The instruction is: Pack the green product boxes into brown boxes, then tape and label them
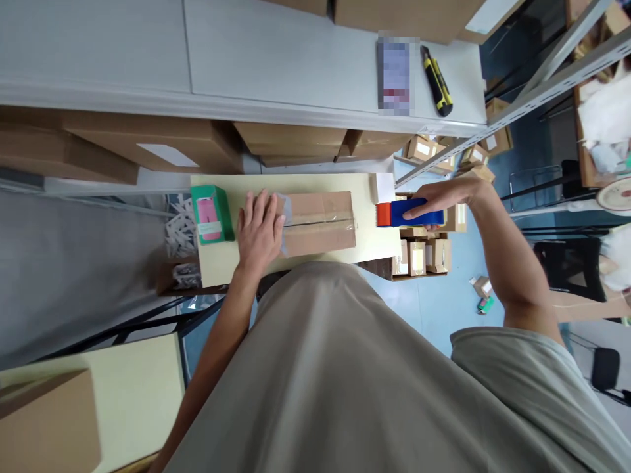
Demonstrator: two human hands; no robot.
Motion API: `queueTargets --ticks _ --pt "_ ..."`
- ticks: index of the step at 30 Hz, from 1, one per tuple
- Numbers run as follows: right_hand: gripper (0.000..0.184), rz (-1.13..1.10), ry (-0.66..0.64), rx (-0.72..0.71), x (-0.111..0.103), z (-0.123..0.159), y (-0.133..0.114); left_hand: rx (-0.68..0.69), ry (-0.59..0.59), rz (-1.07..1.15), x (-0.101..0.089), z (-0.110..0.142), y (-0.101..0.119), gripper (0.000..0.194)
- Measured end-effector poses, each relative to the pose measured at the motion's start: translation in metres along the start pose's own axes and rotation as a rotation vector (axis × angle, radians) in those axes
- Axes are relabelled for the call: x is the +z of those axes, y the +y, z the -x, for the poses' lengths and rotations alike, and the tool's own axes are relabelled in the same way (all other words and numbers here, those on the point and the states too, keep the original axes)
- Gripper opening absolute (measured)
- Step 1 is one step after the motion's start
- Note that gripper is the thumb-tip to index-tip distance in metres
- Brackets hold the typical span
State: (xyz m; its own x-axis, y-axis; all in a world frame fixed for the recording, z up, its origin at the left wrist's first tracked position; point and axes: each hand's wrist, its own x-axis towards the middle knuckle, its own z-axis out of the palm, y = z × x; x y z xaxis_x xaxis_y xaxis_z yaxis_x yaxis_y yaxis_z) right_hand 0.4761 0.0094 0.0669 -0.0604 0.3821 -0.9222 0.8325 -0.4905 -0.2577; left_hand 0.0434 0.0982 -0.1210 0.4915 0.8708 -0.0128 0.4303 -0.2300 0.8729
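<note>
A long cardboard box (320, 238) lies on the pale yellow table (367, 190), its left end covered by a strip of greyish tape. My left hand (259, 226) rests flat on that taped end with the fingers stretched out. Off the box's right side, my right hand (438, 197) grips a blue tape dispenser (401, 213) whose orange-red, toothed front points left, over the table's right edge. The dispenser and the box are apart. Beside my left hand stands a green box (227, 213) with a pink picture on its face.
A yellow and black utility knife (436, 82) and a blurred card lie on the grey shelf (296, 62) ahead. Larger cartons (167, 144) fill the level beneath. A small white box (382, 188) sits at the table's far right corner. Several small cartons (417, 257) stand low at right.
</note>
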Motion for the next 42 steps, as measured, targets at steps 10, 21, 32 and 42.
queueTargets --ticks 10,21,32,42 --pt "0.072 0.005 0.085 0.090 0.038 -0.069 -0.029 0.083 -0.006 0.106 -0.002 -0.002 -0.001 0.073" --pt "0.046 0.314 0.580 0.292 0.098 -0.075 -0.069 0.083 -0.021 -0.513 -0.010 0.002 0.011 0.069" --pt "0.052 0.077 1.005 -0.071 0.027 0.001 -0.148 0.654 0.209 -0.347 0.022 -0.060 0.142 0.070" --pt "0.039 0.152 1.088 -0.329 -0.060 -0.039 -0.221 0.469 0.329 -0.137 0.019 -0.146 0.158 0.091"
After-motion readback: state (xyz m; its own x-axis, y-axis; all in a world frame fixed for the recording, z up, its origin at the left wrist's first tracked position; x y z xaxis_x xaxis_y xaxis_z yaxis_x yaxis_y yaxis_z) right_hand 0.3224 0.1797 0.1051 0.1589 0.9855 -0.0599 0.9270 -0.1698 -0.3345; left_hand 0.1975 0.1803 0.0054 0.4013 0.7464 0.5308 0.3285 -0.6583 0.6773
